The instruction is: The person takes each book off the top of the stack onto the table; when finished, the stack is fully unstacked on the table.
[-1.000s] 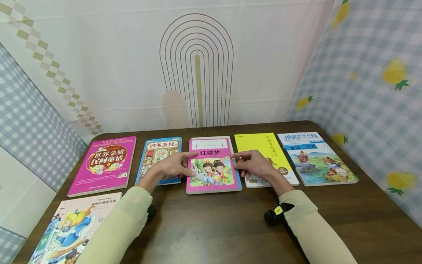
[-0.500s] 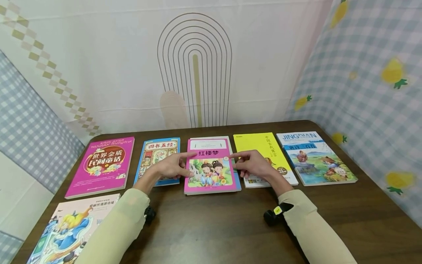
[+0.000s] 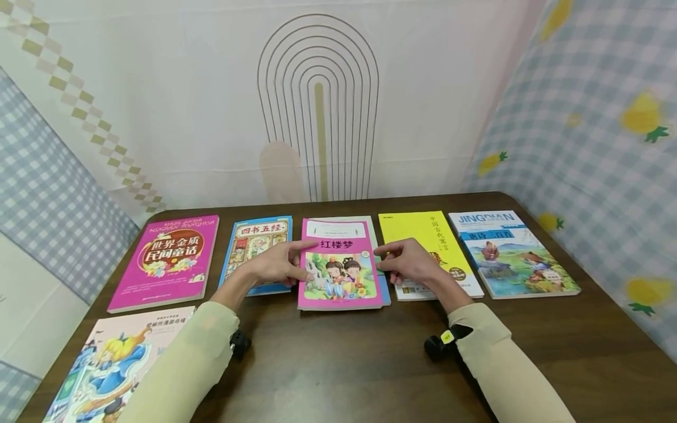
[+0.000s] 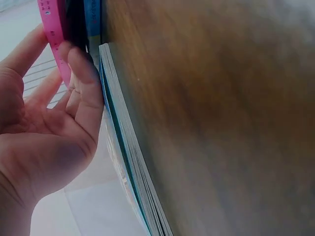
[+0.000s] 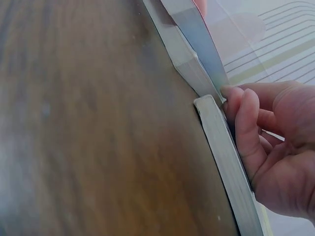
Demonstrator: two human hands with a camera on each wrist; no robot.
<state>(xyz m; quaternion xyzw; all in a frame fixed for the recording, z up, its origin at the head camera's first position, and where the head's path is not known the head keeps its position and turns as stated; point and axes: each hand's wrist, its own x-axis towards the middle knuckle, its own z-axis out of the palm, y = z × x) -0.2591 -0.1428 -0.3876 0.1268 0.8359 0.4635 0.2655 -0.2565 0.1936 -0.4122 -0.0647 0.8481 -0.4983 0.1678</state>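
Note:
A pink children's book (image 3: 338, 276) lies above a second book with a blue strip (image 3: 385, 289) showing at its right side. My left hand (image 3: 275, 264) pinches the pink book's left edge, index finger over the cover. In the left wrist view, a dark gap separates the pink spine (image 4: 55, 34) from the blue spine (image 4: 92, 19) of the lower book. My right hand (image 3: 409, 260) has its fingers bent at the right edges of the two books. In the right wrist view, its fingertips (image 5: 231, 96) meet there; whether they grip either book is unclear.
On the brown table (image 3: 338, 370), a magenta book (image 3: 169, 258) and a blue book (image 3: 264, 235) lie left. A pale picture book (image 3: 113, 364) is at the front left. A yellow book (image 3: 418, 229) and a landscape-cover book (image 3: 513, 252) lie right. A patterned cloth (image 3: 211, 117) hangs behind.
The pink book's right edge has come away from my right index finger, which rested over it before. More of the lower book shows at the right. My left hand keeps its hold.

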